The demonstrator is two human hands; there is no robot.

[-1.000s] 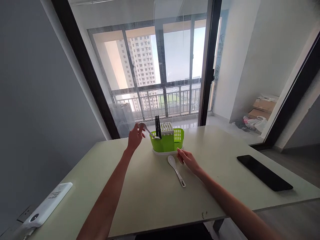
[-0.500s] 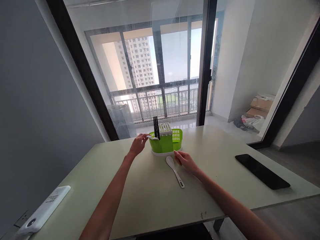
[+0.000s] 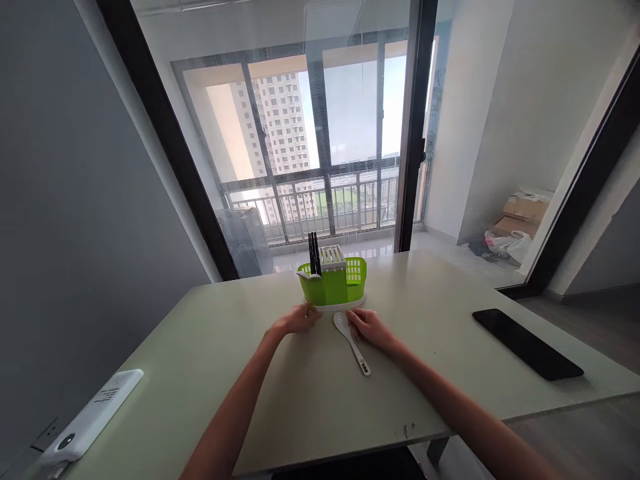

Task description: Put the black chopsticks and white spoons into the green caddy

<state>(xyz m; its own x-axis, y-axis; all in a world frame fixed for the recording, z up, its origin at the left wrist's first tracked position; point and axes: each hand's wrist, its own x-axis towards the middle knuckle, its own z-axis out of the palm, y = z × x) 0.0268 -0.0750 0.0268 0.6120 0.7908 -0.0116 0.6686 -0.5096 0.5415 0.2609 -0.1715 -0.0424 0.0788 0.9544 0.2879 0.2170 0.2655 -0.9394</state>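
Note:
A green cutlery holder (image 3: 334,291) with a white base stands near the table's far edge. Black chopsticks (image 3: 314,255) rise from its left part, and a white spoon (image 3: 309,275) rests in the same part, its handle over the left rim. My left hand (image 3: 299,319), slightly blurred, is by the front left of the base, fingers stretched out and holding nothing visible. A second white spoon (image 3: 353,341) lies on the table, its bowl towards the holder. Beside that bowl rests my right hand (image 3: 369,327), fingers curled together; whether they touch the spoon I cannot tell.
The pale table (image 3: 430,300) carries a black flat slab-like object (image 3: 527,343) on the right. A white device (image 3: 95,417) lies at the left edge, by the grey wall. Glass doors and a balcony are behind the table, with cardboard boxes (image 3: 524,208) on the floor.
My left hand has let go of the spoon, now lying in the holder, and has come down to the table before the base. My right hand has lowered slightly towards the other spoon's bowl.

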